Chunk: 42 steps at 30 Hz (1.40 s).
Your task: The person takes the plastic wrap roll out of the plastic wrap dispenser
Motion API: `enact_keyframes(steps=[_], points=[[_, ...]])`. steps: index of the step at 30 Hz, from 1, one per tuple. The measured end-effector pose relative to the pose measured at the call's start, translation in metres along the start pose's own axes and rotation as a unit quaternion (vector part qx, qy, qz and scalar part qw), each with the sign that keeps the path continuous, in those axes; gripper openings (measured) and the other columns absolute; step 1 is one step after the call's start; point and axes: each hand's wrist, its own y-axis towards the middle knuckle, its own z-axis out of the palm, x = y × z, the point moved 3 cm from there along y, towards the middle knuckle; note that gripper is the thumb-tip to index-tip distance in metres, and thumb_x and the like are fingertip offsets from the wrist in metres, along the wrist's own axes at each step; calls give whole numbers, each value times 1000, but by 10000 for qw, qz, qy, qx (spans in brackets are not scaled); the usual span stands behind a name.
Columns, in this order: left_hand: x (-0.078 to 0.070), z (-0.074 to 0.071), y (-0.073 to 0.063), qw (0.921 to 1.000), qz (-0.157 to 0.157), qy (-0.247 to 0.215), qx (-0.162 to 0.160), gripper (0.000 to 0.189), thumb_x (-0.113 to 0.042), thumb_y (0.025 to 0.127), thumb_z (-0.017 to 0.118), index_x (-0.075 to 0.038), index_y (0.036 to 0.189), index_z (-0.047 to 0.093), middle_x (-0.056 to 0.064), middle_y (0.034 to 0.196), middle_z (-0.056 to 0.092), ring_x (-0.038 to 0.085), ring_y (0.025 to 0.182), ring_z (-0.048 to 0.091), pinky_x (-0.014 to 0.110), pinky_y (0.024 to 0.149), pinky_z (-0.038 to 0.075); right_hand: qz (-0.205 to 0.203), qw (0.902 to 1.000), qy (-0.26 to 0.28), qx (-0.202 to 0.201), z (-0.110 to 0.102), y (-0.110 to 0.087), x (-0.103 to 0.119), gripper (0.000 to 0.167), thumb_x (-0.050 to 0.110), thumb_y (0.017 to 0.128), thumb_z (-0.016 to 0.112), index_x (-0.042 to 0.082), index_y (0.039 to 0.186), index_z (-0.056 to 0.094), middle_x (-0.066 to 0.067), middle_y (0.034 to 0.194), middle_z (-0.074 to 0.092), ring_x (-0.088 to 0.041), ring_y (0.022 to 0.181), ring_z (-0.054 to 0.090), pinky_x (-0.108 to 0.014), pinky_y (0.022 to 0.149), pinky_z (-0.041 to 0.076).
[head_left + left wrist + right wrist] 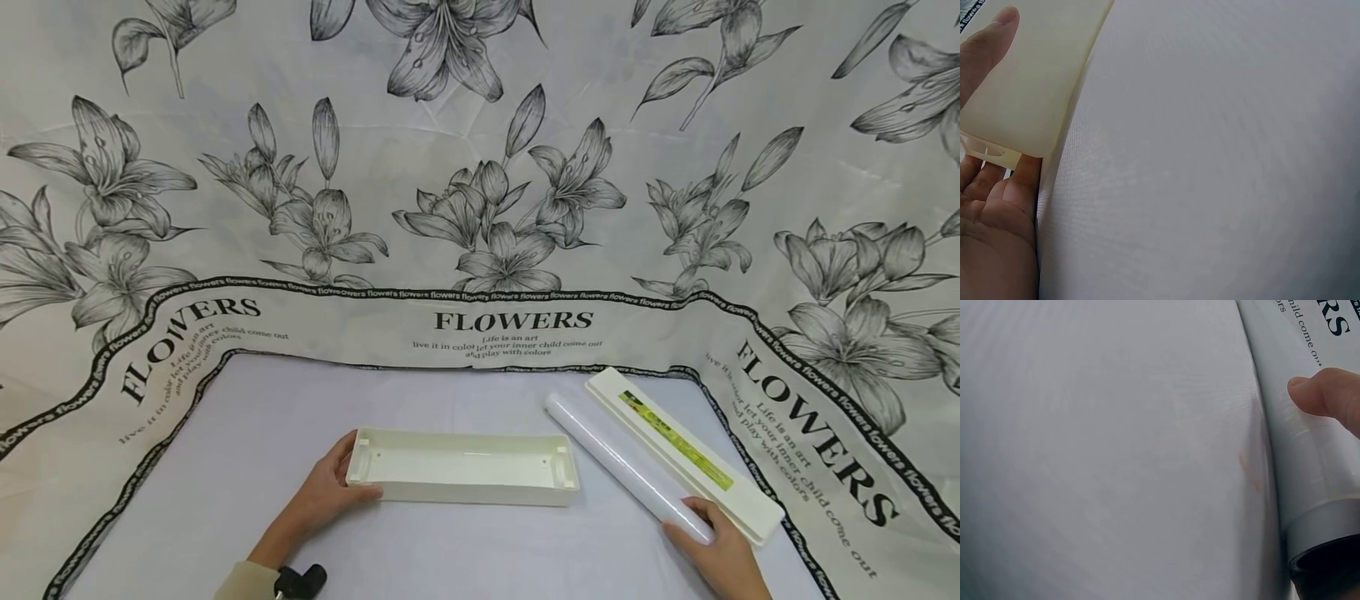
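Note:
A long cream plastic box (480, 493), its open side facing up, lies across the middle of the white cloth. My left hand (322, 487) grips its left end. In the left wrist view the thumb (991, 47) lies on the long outer wall, and the fingers reach round the box's end (1035, 94). To the right, a slanted roll of clear cling film (622, 462) is held near its lower end by my right hand (716, 542). The right wrist view shows the thumb (1329, 394) on the roll (1304, 462), whose hollow core end faces the camera.
A long cream lid (750, 508) with a yellow-green label (675, 440) lies slanted along the roll's right side. The white cloth (465, 550) is bordered by flower-printed fabric (337, 325) with black lettered bands. A black strap piece (302, 581) sits at the left wrist.

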Motion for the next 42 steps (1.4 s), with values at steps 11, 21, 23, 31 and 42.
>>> enact_keyframes(steps=[11,21,23,31,42], points=[[2,0,1,9999,-95,96,-62,114,-20,76,93,-11,163,21,17,168,29,35,154,32,26,111,42,-22,10000,12,4,1,1,-1,91,61,86,76,1,145,43,-25,146,51,-35,121,56,-58,101,48],[0,0,0,9999,-84,70,-104,114,-21,76,94,-10,164,21,18,167,29,36,153,33,28,112,43,-235,9997,-26,-52,1,0,0,90,60,87,76,0,146,43,-26,146,50,-37,125,54,-59,104,45],[0,0,0,9999,-105,66,-112,115,-21,76,94,-10,164,21,17,167,30,36,153,34,28,112,43,-221,9997,-34,-46,1,0,0,90,60,87,76,1,146,43,-25,146,51,-36,124,54,-57,103,46],[1,-1,1,9999,-122,26,-95,115,-21,75,94,-10,164,21,18,167,29,36,153,34,26,110,43,-69,9999,-82,3,1,-1,0,91,64,85,76,2,145,44,-23,143,54,-32,120,56,-47,95,51],[3,1,1,9997,-138,120,-131,115,-22,76,94,-11,164,21,17,168,29,35,153,34,31,114,41,14,10000,-13,50,-2,-3,2,95,64,86,74,1,148,41,-27,148,49,-38,126,54,-56,101,47]])
